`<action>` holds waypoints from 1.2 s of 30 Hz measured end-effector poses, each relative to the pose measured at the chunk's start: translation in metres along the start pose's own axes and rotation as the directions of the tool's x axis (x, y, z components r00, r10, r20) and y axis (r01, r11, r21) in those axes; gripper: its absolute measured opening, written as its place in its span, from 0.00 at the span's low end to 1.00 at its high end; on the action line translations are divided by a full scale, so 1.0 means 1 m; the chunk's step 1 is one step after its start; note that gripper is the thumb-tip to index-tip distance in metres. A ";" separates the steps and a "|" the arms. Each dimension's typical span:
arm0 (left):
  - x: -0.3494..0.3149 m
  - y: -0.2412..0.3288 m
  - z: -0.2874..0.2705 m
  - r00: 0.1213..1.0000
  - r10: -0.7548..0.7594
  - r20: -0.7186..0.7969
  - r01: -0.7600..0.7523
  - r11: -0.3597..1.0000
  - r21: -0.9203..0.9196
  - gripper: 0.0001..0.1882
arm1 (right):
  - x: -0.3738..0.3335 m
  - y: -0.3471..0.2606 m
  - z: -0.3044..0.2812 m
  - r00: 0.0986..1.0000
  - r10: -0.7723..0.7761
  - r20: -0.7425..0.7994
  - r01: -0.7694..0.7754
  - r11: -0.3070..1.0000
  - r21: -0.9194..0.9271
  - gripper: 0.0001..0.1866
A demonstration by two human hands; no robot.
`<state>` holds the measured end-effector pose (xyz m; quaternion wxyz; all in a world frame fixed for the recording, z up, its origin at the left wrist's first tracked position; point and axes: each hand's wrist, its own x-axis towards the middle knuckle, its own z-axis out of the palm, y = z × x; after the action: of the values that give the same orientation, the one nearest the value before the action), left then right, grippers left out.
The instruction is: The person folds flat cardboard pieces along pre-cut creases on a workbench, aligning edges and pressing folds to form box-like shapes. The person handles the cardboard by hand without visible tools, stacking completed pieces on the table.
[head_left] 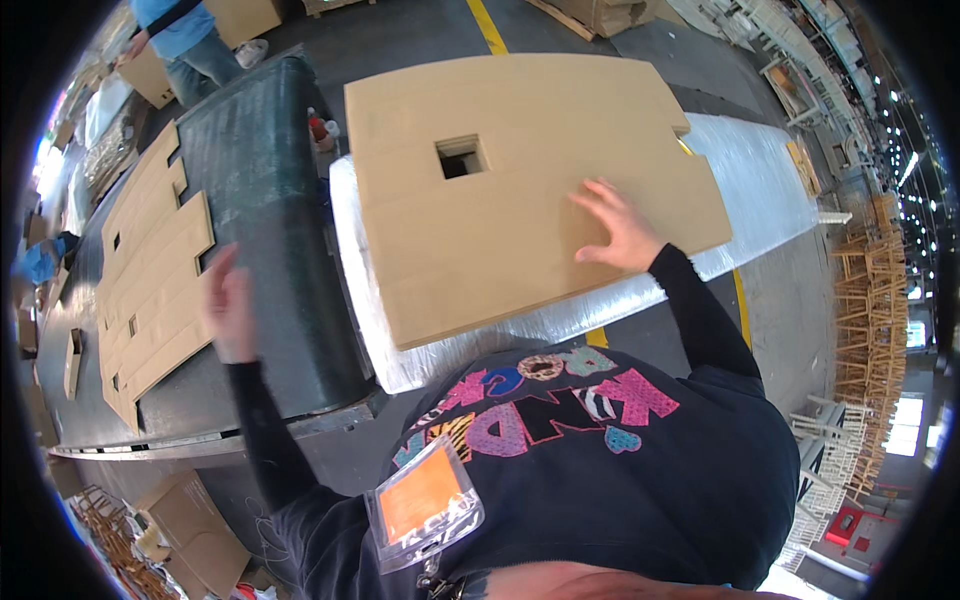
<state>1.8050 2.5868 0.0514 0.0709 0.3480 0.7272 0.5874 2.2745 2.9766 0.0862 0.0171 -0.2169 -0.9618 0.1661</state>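
In front of me lies a stack of flat brown cardboard sheets (540,220) with a square cut-out and a notch at its right edge. It rests on a long pile wrapped in clear plastic (770,190). My right hand (622,232) is open, fingers spread, over the right part of the top sheet; whether it touches is hard to tell. My left hand (230,305) is smeared by motion above the dark conveyor belt (275,240), near the right edge of the cut cardboard pieces (155,270) lying there. I see nothing held in it, but its fingers are unclear.
A co-worker in a blue shirt (175,30) stands beyond the belt at the far left. Another blue sleeve (40,262) shows at the left rim. An open cardboard box (195,530) sits low on the left. Wooden chair frames (868,330) are piled along the right.
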 end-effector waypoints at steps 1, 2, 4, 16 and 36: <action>-0.016 0.065 0.072 0.982 0.093 0.163 -0.103 0.993 0.058 0.20 | -0.012 0.003 0.007 0.998 0.028 -0.048 -0.031 0.998 -0.055 0.48; -0.028 0.112 0.113 0.874 0.270 0.403 -0.363 0.915 0.176 0.26 | -0.020 0.003 0.017 0.996 0.034 -0.085 -0.042 0.995 -0.094 0.47; -0.082 0.145 0.169 0.660 0.234 0.714 -0.582 0.759 0.290 0.44 | -0.030 0.001 0.027 0.991 -0.007 -0.130 -0.007 0.994 -0.108 0.47; -0.101 0.159 0.237 0.718 0.011 0.696 -0.508 0.691 0.514 0.53 | -0.052 0.039 0.009 0.949 -0.312 -0.045 0.311 0.950 -0.041 0.54; -0.146 0.146 0.171 0.774 -0.633 0.016 0.619 0.751 -0.231 0.25 | -0.057 0.035 0.019 0.932 -0.317 -0.176 0.303 0.947 -0.103 0.45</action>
<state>2.0632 2.6482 0.0872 0.2790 0.0555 0.7327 0.6182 2.3386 2.9764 0.0594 0.1268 -0.0775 -0.9834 0.1040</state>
